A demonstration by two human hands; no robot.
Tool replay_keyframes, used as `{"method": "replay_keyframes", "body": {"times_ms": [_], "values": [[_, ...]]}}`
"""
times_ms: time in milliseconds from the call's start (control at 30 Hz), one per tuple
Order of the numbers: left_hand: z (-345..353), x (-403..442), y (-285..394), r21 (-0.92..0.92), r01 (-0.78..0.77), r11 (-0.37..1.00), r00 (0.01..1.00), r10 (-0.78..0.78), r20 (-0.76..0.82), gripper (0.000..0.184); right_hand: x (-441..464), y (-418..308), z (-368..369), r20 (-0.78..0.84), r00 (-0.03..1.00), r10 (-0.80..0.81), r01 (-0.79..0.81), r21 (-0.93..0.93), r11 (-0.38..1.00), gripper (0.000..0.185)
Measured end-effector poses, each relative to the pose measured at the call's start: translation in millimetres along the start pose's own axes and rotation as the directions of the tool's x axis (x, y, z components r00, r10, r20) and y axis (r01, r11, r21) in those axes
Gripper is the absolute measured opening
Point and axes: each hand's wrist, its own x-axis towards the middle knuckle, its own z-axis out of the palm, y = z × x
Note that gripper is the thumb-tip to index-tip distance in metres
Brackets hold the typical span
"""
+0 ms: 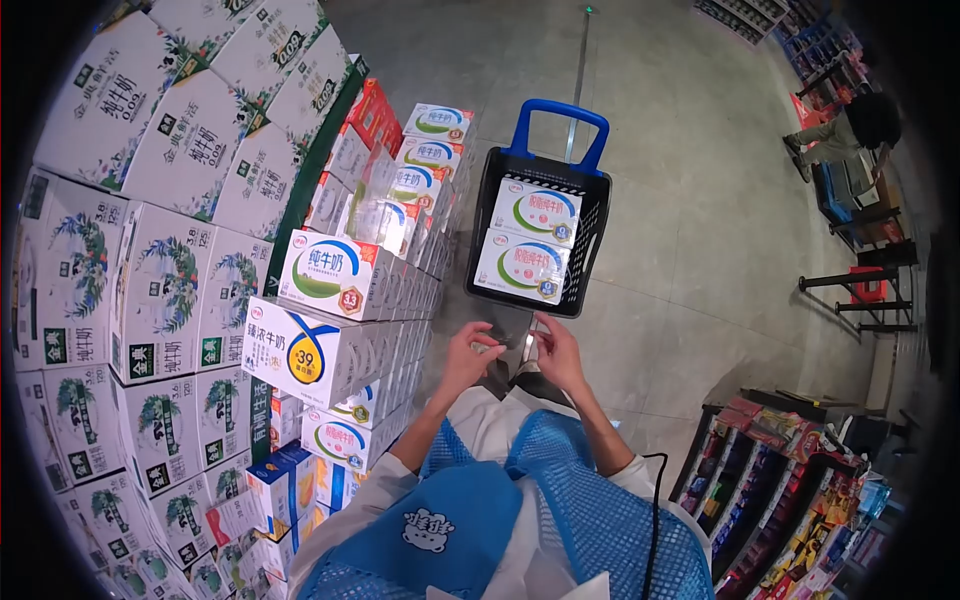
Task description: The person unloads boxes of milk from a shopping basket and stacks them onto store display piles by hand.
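Both hands are held in front of the blue vest, just below a black shopping basket (487,275) with a raised blue handle. Two white milk cartons (537,212) lie in the basket, one above the other in view. My left hand (473,357) has its fingers curled and apart, with nothing in it. My right hand (556,352) is near the basket's lower edge, its fingers bent; whether they hold anything is too small to tell. To the left, stacked milk boxes (330,272) stand close to my left arm.
Large white cartons (165,290) are piled high along the left side. Snack shelves (765,480) stand at the lower right. A person (835,140) is at the far upper right, near dark metal racks (860,290). Grey floor (670,200) lies between.
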Motion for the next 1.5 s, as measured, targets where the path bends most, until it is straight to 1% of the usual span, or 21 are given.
{"method": "replay_keyframes", "body": {"times_ms": [100,167,200,233,267,300,367,400,467,500,567,800,867,933,1067,1167,1200,1267,1400,1467,1500], "values": [[-7.5,10.0,-2.7,0.117,-0.018,0.993,1.000,0.020,-0.020,0.045,11.8,-13.1,7.4,0.052,0.991,0.124,-0.128,0.095,0.987,0.051],[-6.6,21.6,-22.7,0.014,-0.049,0.999,0.999,0.050,-0.005,0.037,12.0,-30.5,6.7,0.059,0.980,0.190,-0.197,0.141,0.970,0.050],[-5.5,28.4,-33.9,0.022,-0.046,0.999,0.999,0.046,0.012,0.037,12.4,-40.4,4.5,0.074,0.973,0.217,-0.222,0.069,0.973,0.048],[-4.7,36.2,-41.3,0.046,-0.168,0.985,0.986,0.167,0.024,0.034,13.7,-43.8,1.4,0.087,0.966,0.242,-0.243,-0.004,0.970,0.047],[-4.3,41.3,-49.2,0.067,-0.286,0.956,0.958,0.284,0.038,0.033,12.1,-38.9,-0.4,0.074,0.965,0.251,-0.252,0.001,0.968,0.047],[-3.7,43.1,-47.2,0.071,-0.284,0.956,0.958,0.281,0.053,0.033,9.1,-31.1,-1.3,0.070,0.971,0.230,-0.229,-0.013,0.973,0.047],[0.9,52.4,-39.6,0.352,-0.499,0.792,0.862,0.498,0.100,0.031,6.9,-17.1,-8.2,0.057,0.978,0.203,-0.202,-0.024,0.979,0.048],[6.8,54.6,-35.4,0.354,-0.502,0.789,0.860,0.499,0.108,0.031,4.8,-12.5,-14.0,0.046,0.980,0.194,-0.194,-0.018,0.981,0.047],[19.0,58.2,-26.5,0.259,-0.416,0.872,0.909,0.405,0.097,0.032,0.4,-3.4,-25.6,0.029,0.982,0.186,-0.186,-0.003,0.983,0.046],[25.7,61.2,-20.6,0.263,-0.421,0.868,0.907,0.408,0.105,0.032,-0.4,0.1,-33.2,0.008,0.981,0.195,-0.195,-0.009,0.981,0.046],[44.7,65.7,-11.1,0.255,-0.325,0.911,0.944,0.299,0.137,0.033,0.2,10.6,-50.9,-0.013,0.979,0.206,-0.206,-0.019,0.978,0.045],[120.3,58.4,24.9,0.305,-0.300,0.904,0.953,0.270,0.137,0.032,-0.2,32.2,-114.4,0.026,0.983,0.181,-0.180,-0.007,0.984,0.043],[135.6,55.2,24.5,0.415,-0.317,0.853,0.948,0.270,0.170,0.032,-0.4,44.0,-129.3,0.055,0.980,0.191,-0.190,-0.018,0.982,0.043],[142.2,57.1,10.0,0.445,-0.320,0.836,0.947,0.278,0.159,0.032,3.6,65.1,-137.3,0.065,0.967,0.245,-0.242,-0.045,0.969,0.043],[131.6,63.3,-37.0,0.515,-0.336,0.789,0.937,0.333,0.102,0.033,6.4,99.1,-142.5,0.100,0.955,0.281,-0.268,-0.122,0.956,0.043],[114.9,66.5,-54.6,0.506,-0.329,0.797,0.934,0.353,0.051,0.029,17.6,105.6,-141.4,0.114,0.953,0.281,-0.261,-0.162,0.952,0.043],[110.2,67.2,-50.0,0.506,-0.325,0.799,0.935,0.353,0.043,0.029,21.7,105.9,-139.2,0.124,0.951,0.285,-0.260,-0.181,0.948,0.042],[99.8,68.8,-42.0,0.491,-0.217,0.844,0.969,0.246,0.007,0.030,31.7,106.7,-132.3,0.139,0.947,0.289,-0.258,-0.204,0.944,0.041],[83.1,85.0,-23.1,0.503,-0.238,0.831,0.961,0.277,-0.004,0.031,52.3,101.8,-110.6,0.200,0.940,0.277,-0.227,-0.238,0.944,0.039],[77.8,91.4,-2.3,0.472,-0.155,0.868,0.985,0.170,0.011,0.031,66.6,95.4,-96.8,0.216,0.936,0.278,-0.211,-0.287,0.934,0.038],[74.6,95.6,-1.2,0.462,-0.152,0.874,0.985,0.170,0.003,0.031,73.5,91.7,-90.6,0.231,0.939,0.255,-0.175,-0.317,0.932,0.039]]}}
